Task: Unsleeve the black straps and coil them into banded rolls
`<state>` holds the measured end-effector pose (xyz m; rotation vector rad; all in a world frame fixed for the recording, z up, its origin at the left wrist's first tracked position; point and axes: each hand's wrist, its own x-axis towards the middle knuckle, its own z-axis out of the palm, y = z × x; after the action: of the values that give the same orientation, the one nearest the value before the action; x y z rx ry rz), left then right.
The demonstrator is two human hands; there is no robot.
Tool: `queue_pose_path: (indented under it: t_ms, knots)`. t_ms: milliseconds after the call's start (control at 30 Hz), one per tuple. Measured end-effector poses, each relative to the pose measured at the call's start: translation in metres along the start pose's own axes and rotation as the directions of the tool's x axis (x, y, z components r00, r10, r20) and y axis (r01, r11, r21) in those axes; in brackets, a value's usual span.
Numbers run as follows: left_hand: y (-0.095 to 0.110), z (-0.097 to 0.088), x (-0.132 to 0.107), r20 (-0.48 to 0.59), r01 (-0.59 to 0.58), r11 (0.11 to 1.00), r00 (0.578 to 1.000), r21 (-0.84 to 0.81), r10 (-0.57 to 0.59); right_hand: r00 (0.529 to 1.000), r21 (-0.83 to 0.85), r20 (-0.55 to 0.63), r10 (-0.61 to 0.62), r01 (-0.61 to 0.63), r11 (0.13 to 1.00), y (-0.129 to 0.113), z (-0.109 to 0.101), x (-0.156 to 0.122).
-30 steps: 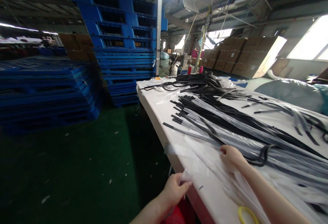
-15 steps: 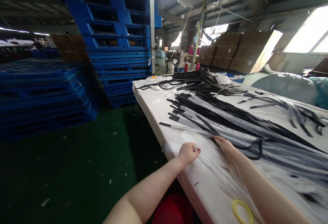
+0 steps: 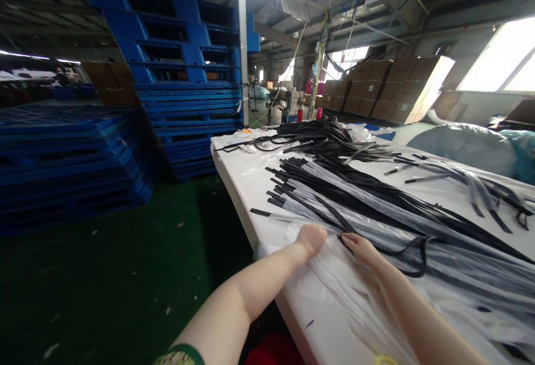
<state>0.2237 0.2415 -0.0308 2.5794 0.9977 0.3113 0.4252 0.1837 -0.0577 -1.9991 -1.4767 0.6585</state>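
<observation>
My left hand (image 3: 312, 239) is closed near the table's front edge, gripping thin clear plastic sleeves (image 3: 334, 281) that spread under and to the right of it. Its fingertips are mostly hidden from me. Just to the right, my right hand (image 3: 358, 246) pinches a flat black strip (image 3: 338, 214), whose upper part runs up and left over the pile. Both hands are close together, fingertips almost meeting. Beyond them lies a bundle of black strips (image 3: 288, 167), several of them inside clear plastic sleeves, with their bare black ends pointing left.
The white table (image 3: 234, 173) also carries a heap of black strips (image 3: 317, 128) at the far end and loose strips (image 3: 472, 181) on the right. A yellow ring (image 3: 384, 360) shows at the bottom edge. Blue pallets (image 3: 188, 108) are stacked left; cardboard boxes (image 3: 368, 86) stand behind.
My left hand has moved up and slightly right, closer to my right hand. My right hand has shifted slightly left and down, still pinching the black strip. The view has moved a little.
</observation>
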Motion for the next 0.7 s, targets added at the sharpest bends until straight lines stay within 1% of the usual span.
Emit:
queue_pose_path:
  t_ms: [133, 200, 300, 333, 367, 400, 433, 467, 500, 533, 567, 600, 633, 667, 700]
  knots:
    - [-0.003, -0.010, -0.019, -0.053, -0.029, 0.999, 0.998, -0.026, 0.028, 0.998, 0.070, 0.044, -0.043, 0.040, 0.997, -0.009, 0.002, -0.007]
    - [-0.004, -0.015, -0.032, -0.095, -0.046, 0.997, 0.995, -0.061, 0.040, 0.994, 0.121, 0.082, -0.072, 0.062, 0.991, -0.019, 0.004, -0.013]
    - [-0.002, -0.022, -0.052, -0.178, -0.041, 0.993, 0.984, -0.108, 0.021, 0.982, 0.199, 0.156, -0.110, 0.077, 0.977, -0.040, 0.005, -0.024]
    - [-0.001, -0.023, -0.058, -0.228, -0.018, 0.990, 0.974, -0.139, -0.014, 0.978, 0.228, 0.167, -0.125, 0.085, 0.970, -0.047, 0.005, -0.029]
    - [0.001, -0.024, -0.064, -0.296, 0.020, 0.971, 0.951, -0.238, -0.092, 0.975, 0.255, 0.169, -0.142, 0.096, 0.962, -0.055, 0.003, -0.034]
    - [0.003, -0.023, -0.070, -0.359, 0.060, 0.918, 0.909, -0.392, -0.213, 0.975, 0.285, 0.154, -0.158, 0.109, 0.952, -0.063, 0.001, -0.039]
    - [0.006, -0.021, -0.075, -0.391, 0.083, 0.822, 0.850, -0.563, -0.354, 0.978, 0.320, 0.126, -0.168, 0.121, 0.940, -0.070, -0.002, -0.045]
    - [0.010, -0.019, -0.079, -0.383, 0.084, 0.701, 0.789, -0.708, -0.481, 0.981, 0.356, 0.090, -0.173, 0.131, 0.925, -0.076, -0.005, -0.050]
    - [0.015, -0.016, -0.083, -0.332, 0.068, 0.562, 0.746, -0.824, -0.578, 0.983, 0.391, 0.056, -0.174, 0.139, 0.910, -0.081, -0.007, -0.056]
    - [0.021, -0.013, -0.087, -0.248, 0.050, 0.416, 0.737, -0.908, -0.629, 0.984, 0.422, 0.028, -0.174, 0.146, 0.895, -0.086, -0.009, -0.062]
    - [0.028, -0.011, -0.090, -0.141, 0.051, 0.278, 0.767, -0.959, -0.626, 0.985, 0.447, 0.004, -0.173, 0.152, 0.881, -0.089, -0.011, -0.068]
    - [0.035, -0.010, -0.093, -0.014, 0.070, 0.121, 0.812, -0.990, -0.584, 0.985, 0.464, -0.010, -0.174, 0.159, 0.872, -0.091, -0.011, -0.073]
    - [0.043, -0.009, -0.096, 0.122, 0.103, -0.065, 0.852, -0.992, -0.509, 0.984, 0.470, -0.013, -0.180, 0.165, 0.867, -0.093, -0.011, -0.078]
    - [0.051, -0.010, -0.098, 0.234, 0.142, -0.237, 0.873, -0.961, -0.427, 0.983, 0.472, -0.011, -0.185, 0.168, 0.865, -0.094, -0.011, -0.083]
    - [0.058, -0.012, -0.100, 0.300, 0.165, -0.357, 0.880, -0.919, -0.367, 0.982, 0.472, -0.006, -0.188, 0.168, 0.865, -0.094, -0.009, -0.088]
